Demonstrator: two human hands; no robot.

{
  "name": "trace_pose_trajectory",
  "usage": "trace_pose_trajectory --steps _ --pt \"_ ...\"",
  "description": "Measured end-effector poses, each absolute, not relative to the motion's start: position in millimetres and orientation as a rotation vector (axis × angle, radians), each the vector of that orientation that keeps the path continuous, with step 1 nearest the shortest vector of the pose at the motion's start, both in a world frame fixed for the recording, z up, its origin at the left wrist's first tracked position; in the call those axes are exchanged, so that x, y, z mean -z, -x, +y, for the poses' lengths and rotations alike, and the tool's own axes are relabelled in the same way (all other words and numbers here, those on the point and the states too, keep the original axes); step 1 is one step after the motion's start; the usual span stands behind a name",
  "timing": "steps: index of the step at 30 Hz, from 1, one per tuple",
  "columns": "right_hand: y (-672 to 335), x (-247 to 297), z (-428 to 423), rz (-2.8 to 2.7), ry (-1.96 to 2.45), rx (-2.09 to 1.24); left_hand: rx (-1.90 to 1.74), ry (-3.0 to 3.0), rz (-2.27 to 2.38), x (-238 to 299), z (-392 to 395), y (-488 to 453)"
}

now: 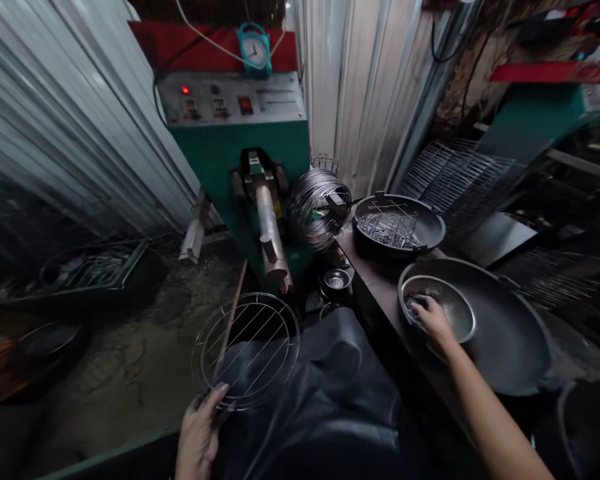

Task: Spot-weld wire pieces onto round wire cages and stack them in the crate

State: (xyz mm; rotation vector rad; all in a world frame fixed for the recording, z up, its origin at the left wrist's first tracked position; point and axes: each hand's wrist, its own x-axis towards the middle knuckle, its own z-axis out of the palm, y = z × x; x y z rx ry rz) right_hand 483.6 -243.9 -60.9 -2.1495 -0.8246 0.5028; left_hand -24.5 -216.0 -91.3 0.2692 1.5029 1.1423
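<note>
Head view: the left hand grasped a round wire rack by its near-left rim, so that the rack stood out over a dark lap covering; whether the two touched was unclear. The right hand reached into a small bowl, which sat within a large pan near its left wall. Its fingertips were partly hidden among dark contents, and whether that grip was clenched on anything could not be told.

Judged from this arrangement, the rack seemed the thing likeliest to go astray: held at one edge only, it could pivot or slip if the pressure eased — and its open bars might snag the covering. A hurried lift could tip the small bowl or scatter its contents into the large pan.

The rack combined curved rings with straight, roughly parallel bars, all of thin, pale metal. The small bowl was smooth and bright-rimmed; the large pan was broad, matte and dark grey. On the counter stood a second pan bearing short, shiny wire pieces. A wire coil formed a thick, glossy loop beside a green machine, whose blunt cylindrical arm projected forward. The covering was supple and creased, with a leathery sheen.
</note>
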Motion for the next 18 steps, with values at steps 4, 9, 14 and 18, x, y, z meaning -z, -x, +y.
trace_pose_trajectory --steps 4,9,14,18 --pt "-539 84 -243 -1.094 2.732 -0.533 -1.191 -0.254 1.538 83 -220 17" --pt "-543 115 -227 -1.291 2.876 -0.525 -1.228 -0.193 1.529 75 -224 12" --pt "-548 124 -218 -1.351 2.888 -0.509 -1.240 -0.089 1.571 74 -225 15" --pt "-566 126 -224 -1.313 2.845 -0.547 -1.236 -0.099 1.553 75 -225 19"
